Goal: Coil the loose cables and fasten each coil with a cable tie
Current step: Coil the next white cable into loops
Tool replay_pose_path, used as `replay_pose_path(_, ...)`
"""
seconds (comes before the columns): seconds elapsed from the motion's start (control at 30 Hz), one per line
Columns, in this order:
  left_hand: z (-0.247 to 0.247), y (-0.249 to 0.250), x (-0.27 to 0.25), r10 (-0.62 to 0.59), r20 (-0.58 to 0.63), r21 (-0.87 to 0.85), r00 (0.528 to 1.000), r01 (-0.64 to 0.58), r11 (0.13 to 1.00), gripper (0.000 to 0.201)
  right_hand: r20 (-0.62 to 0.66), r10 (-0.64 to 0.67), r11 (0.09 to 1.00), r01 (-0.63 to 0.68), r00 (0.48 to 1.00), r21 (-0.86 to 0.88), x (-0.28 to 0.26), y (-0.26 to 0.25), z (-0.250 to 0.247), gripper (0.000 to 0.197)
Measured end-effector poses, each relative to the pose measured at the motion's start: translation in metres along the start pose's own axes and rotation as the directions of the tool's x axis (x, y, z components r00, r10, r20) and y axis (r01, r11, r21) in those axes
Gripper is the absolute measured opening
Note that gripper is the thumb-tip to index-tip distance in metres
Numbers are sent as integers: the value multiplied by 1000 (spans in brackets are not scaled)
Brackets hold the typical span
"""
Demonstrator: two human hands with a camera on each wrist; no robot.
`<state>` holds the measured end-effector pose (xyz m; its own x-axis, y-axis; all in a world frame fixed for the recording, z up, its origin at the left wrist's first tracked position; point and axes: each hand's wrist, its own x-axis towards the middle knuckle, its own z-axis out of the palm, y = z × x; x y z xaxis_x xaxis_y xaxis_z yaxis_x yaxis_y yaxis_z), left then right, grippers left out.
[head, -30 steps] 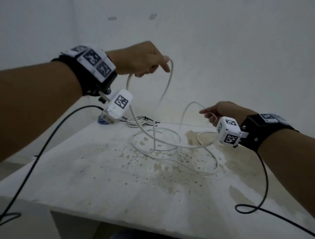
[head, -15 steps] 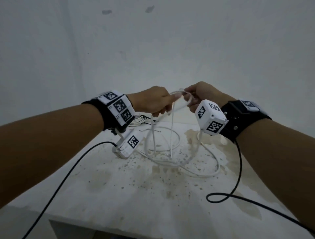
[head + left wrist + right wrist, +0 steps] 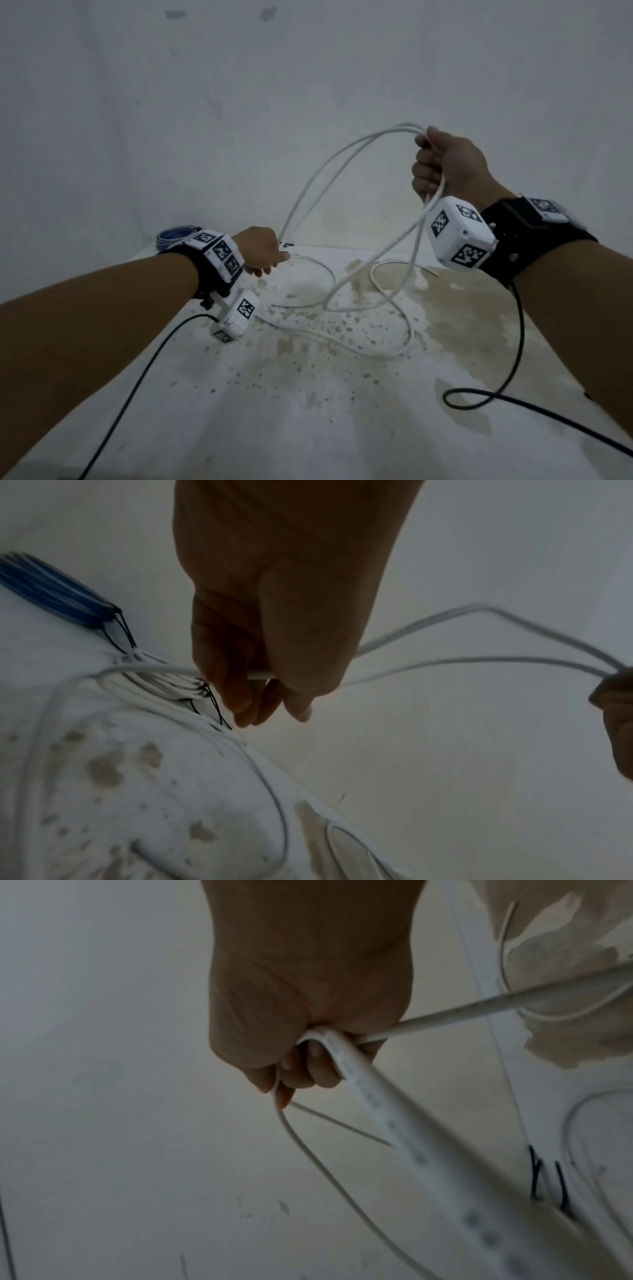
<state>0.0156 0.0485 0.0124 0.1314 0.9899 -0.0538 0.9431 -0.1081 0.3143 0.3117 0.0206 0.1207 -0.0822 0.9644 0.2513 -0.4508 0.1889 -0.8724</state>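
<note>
Right hand: raised, fist closed around loops of the white cable.
Left hand: low, pinching the same cable.
Cable: arcs between hands, rest lying on the stained tabletop.
Behind: tied white coil, blue coil.

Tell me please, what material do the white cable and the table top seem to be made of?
White cable: probably plastic-sheathed wire, smooth and matte; it bends in springy loops and shows printed marks near the right hand. Table top: a hard white slab, perhaps painted stone or concrete, with brown patches; the material stays uncertain.
</note>
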Motion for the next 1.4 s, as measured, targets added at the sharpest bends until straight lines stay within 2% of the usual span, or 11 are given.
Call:
replay_pose_path(0.1,-23,-5,-4,76,-129,-188,989,-99,977,41,-184,-48,980,11,982,-198,6,10,-15,30)
replay_pose_path(0.2,-68,11,-14,144,-317,-395,938,-268,879,26,-289,-48,934,-59,956,-351,12,28,-22,31)
replay_pose_path(0.3,-110,34,-28,194,-412,-508,890,-402,762,23,-333,-21,905,-124,943,-407,15,43,-24,30)
replay_pose_path(0.4,-136,46,-35,225,-449,-505,865,-453,735,27,-307,-5,916,-119,952,-383,17,50,-26,28)
replay_pose_path(0.57,-147,54,-19,238,-431,-380,871,-414,827,25,-302,-49,899,-89,952,-428,17,33,-42,29)
replay_pose_path(0.8,-130,70,36,250,-398,-197,883,-348,917,28,-263,-51,804,-117,963,-583,12,13,-70,23)
replay_pose_path(0.97,-105,74,75,292,-323,74,900,-283,956,33,-381,-64,762,-201,922,-616,7,7,-105,18)
replay_pose_path(1.13,-78,72,91,295,-228,-19,928,-307,951,28,-475,-76,739,-270,877,-617,5,1,-137,21)
replay_pose_path(1.27,-69,85,91,315,-219,-223,924,-361,905,29,-430,-60,731,-254,901,-634,8,5,-132,22)
replay_pose_path(1.33,-67,104,87,367,-212,-286,906,-417,863,34,-375,-32,731,-234,927,-641,10,10,-121,33)
replay_pose_path(1.4,-64,128,81,437,-197,-232,878,-474,849,37,-283,63,755,-231,957,-613,11,14,-107,51)
